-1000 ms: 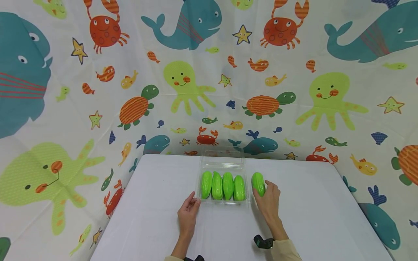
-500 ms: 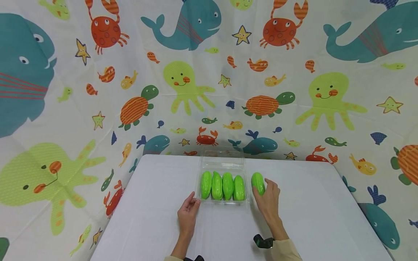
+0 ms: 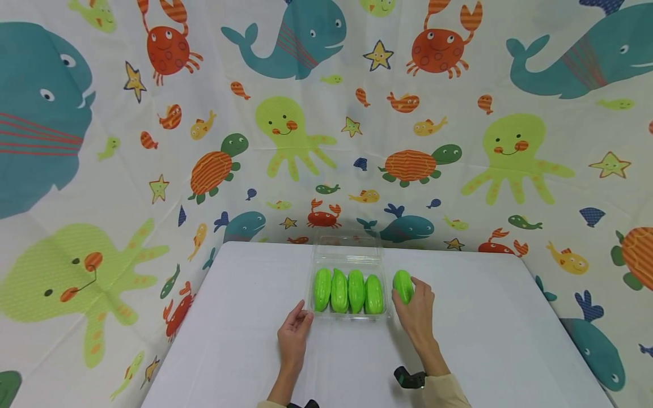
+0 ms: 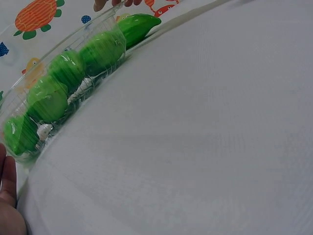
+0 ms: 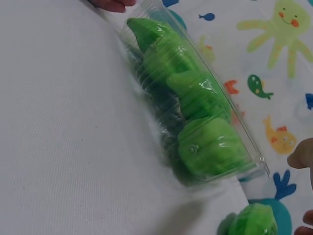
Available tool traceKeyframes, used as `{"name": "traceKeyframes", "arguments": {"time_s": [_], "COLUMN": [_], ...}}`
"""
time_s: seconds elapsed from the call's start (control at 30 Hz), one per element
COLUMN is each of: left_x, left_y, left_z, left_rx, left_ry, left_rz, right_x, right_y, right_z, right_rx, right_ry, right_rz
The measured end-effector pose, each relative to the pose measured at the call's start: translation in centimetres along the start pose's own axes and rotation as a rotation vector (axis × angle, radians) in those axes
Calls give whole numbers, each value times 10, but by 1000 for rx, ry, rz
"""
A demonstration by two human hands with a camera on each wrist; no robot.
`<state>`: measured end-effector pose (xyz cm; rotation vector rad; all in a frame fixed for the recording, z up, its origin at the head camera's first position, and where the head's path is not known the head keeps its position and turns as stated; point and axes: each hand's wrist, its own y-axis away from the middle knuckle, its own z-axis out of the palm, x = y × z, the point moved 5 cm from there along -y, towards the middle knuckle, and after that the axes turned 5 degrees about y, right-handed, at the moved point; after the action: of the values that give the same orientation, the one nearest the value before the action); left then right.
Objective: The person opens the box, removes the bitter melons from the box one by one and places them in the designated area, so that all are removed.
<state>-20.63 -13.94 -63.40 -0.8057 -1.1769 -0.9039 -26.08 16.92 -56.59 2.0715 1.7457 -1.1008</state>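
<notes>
Head: four green vegetables (image 3: 356, 290) are lined up side by side in the clear box (image 3: 349, 316), its lid (image 3: 347, 247) folded back toward the table's (image 3: 240, 294) far edge, likely for access from above. The left hand (image 3: 293, 340) is kept loosely curved at the near-left corner, probably as a steady; nothing is gripped. The loose vegetable (image 3: 403, 285) is laid just right of the box, bracketed by the right hand (image 3: 418, 311). Little spare width is left inside.

Left wrist: right fingers are seen above the loose vegetable.

Right wrist: thumb and fingers are spread, nothing held; contact isn't shown. Ample table is left nearside.

Right hand (image 3: 418, 309) now slightly nearer the clear container (image 3: 350, 262).
</notes>
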Motion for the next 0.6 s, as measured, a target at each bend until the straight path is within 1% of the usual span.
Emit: {"name": "traceKeyframes", "arguments": {"time_s": [0.17,0.3,0.6], "left_x": [-1,-1,-2], "left_y": [-1,-1,-1], "left_z": [0,0,0], "left_rx": [-2,-2,-1], "left_ry": [1,-1,-1], "left_rz": [0,14,11], "right_x": [-3,-6,-13], "right_y": [0,0,2], "right_z": [0,1,2], "right_rx": [2,-9,-34], "right_ry": [-13,-20,-43], "right_rz": [-3,-1,4]}}
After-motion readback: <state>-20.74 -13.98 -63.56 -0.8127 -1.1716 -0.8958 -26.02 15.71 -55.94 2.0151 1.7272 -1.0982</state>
